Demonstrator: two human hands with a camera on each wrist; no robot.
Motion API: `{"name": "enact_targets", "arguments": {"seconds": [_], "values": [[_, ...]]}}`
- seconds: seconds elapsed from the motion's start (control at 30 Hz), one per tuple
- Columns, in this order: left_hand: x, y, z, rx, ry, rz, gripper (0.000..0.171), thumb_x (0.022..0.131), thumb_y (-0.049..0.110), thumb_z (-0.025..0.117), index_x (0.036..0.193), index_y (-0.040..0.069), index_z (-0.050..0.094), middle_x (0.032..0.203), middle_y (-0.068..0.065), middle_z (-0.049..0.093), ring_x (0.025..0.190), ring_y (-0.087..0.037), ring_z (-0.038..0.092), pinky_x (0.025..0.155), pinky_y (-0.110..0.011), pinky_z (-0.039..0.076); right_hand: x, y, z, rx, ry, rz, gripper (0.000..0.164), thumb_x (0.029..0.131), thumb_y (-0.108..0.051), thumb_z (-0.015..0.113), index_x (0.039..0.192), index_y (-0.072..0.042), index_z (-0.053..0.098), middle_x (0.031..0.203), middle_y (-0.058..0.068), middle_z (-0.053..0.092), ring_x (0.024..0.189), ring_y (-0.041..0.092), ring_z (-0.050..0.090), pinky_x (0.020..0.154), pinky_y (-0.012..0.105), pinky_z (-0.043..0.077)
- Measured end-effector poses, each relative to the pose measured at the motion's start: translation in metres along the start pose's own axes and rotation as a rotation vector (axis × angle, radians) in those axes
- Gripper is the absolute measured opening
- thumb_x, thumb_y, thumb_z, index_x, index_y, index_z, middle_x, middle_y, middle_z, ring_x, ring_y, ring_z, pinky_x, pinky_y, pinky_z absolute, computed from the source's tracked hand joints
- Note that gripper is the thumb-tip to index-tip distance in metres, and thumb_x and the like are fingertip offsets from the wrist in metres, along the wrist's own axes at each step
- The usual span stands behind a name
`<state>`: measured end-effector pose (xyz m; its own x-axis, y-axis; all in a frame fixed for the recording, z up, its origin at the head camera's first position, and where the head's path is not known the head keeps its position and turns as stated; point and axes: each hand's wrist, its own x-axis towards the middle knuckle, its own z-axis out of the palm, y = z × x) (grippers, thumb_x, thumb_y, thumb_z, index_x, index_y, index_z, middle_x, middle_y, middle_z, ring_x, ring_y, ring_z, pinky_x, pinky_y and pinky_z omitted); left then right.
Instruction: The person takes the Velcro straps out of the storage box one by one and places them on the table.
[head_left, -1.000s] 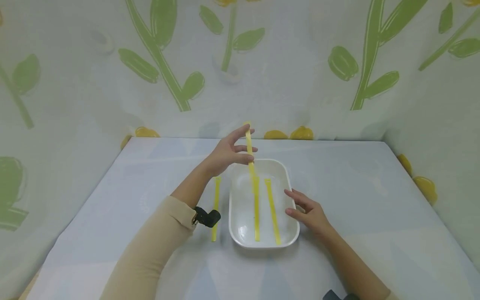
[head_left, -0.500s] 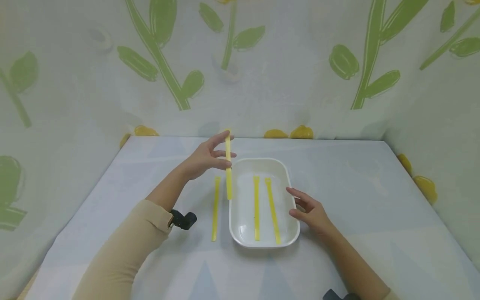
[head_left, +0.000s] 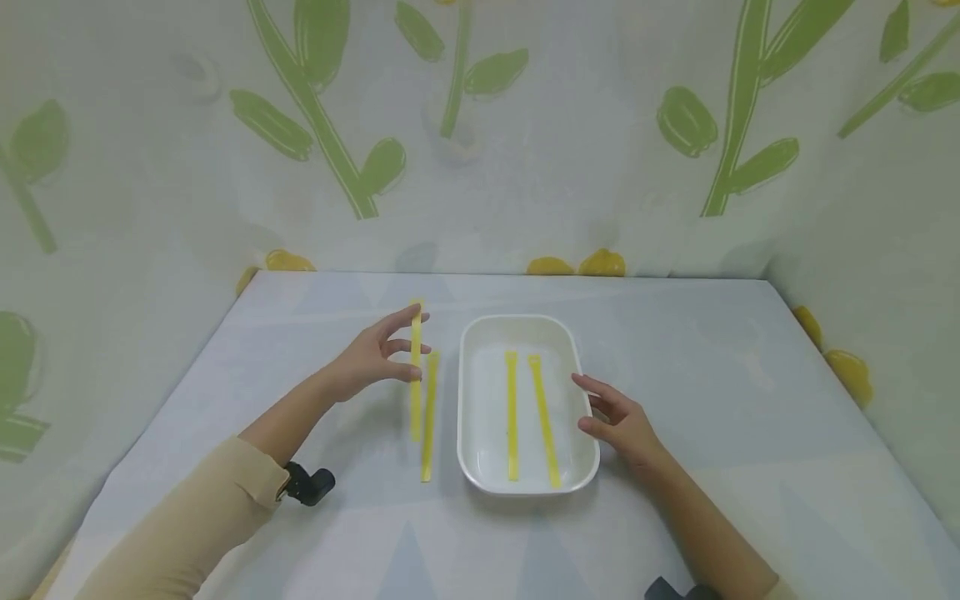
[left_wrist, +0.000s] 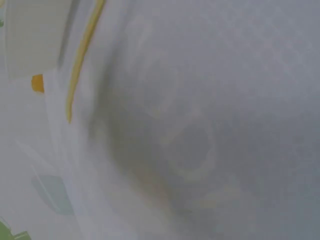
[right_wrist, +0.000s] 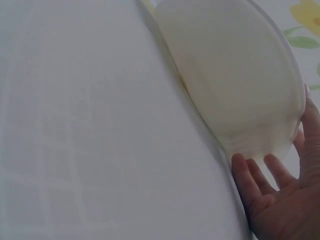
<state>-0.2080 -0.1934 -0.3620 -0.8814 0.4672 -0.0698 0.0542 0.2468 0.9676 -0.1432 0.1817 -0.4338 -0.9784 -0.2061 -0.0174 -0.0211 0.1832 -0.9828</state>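
My left hand (head_left: 367, 362) pinches a flat yellow strip (head_left: 416, 408) between thumb and fingers, holding it lengthwise above the table, left of the tray. Close beside it, another yellow strip (head_left: 429, 433) lies on the table. Two more, a straight strip (head_left: 512, 417) and a slanted strip (head_left: 546, 421), are inside the white rectangular tray (head_left: 462, 400). On the tray's right side, my right hand (head_left: 626, 429) rests with loosely spread fingertips at the rim; in the right wrist view they touch the outer wall (right_wrist: 235, 75). The left wrist view shows one yellow strip (left_wrist: 80, 60) but no fingers.
A pale table (head_left: 720, 358) with faint blue triangles lies under everything. Behind it stands a whitish backdrop (head_left: 585, 125) with green leaves and yellow flowers. Black cameras sit on my wrists, the left camera (head_left: 307, 483) fully in view.
My left hand has carried its yellow strip left and toward me, from over the tray to beside the strip on the table. The right hand has stayed at the tray rim.
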Motion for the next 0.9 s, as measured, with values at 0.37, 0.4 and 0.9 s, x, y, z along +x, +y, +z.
{"name": "enact_targets", "arguments": {"seconds": [0.37,0.4,0.9], "values": [[-0.016,-0.033,0.001,0.087,-0.026,-0.032,0.094,0.077,-0.001,0.074,0.151,0.010,0.019,0.154,-0.012,0.026,0.127,-0.032,0.047,0.079,-0.024,0.053,0.000,0.001,-0.002,0.014,-0.003,-0.040,0.055,0.084,-0.007,0.068,0.136,-0.006,0.050,0.142,0.003,0.047,0.123,0.037,0.047,0.087,0.019,0.048],[-0.016,-0.036,0.001,0.107,-0.029,-0.035,0.094,0.076,0.000,0.075,0.151,0.009,0.019,0.154,-0.013,0.026,0.128,-0.033,0.046,0.080,-0.023,0.052,0.000,0.001,-0.002,0.013,-0.002,-0.038,0.056,0.084,-0.008,0.069,0.136,-0.005,0.049,0.143,0.004,0.047,0.123,0.036,0.048,0.087,0.019,0.048],[-0.014,-0.054,0.010,0.623,0.075,-0.162,0.097,0.068,0.023,0.084,0.149,0.021,0.031,0.149,-0.010,0.036,0.136,-0.038,0.026,0.102,-0.068,0.016,0.000,0.005,-0.002,0.026,-0.012,-0.040,0.054,0.084,-0.008,0.068,0.135,-0.013,0.053,0.141,-0.002,0.049,0.114,0.016,0.054,0.085,0.020,0.049]]}}
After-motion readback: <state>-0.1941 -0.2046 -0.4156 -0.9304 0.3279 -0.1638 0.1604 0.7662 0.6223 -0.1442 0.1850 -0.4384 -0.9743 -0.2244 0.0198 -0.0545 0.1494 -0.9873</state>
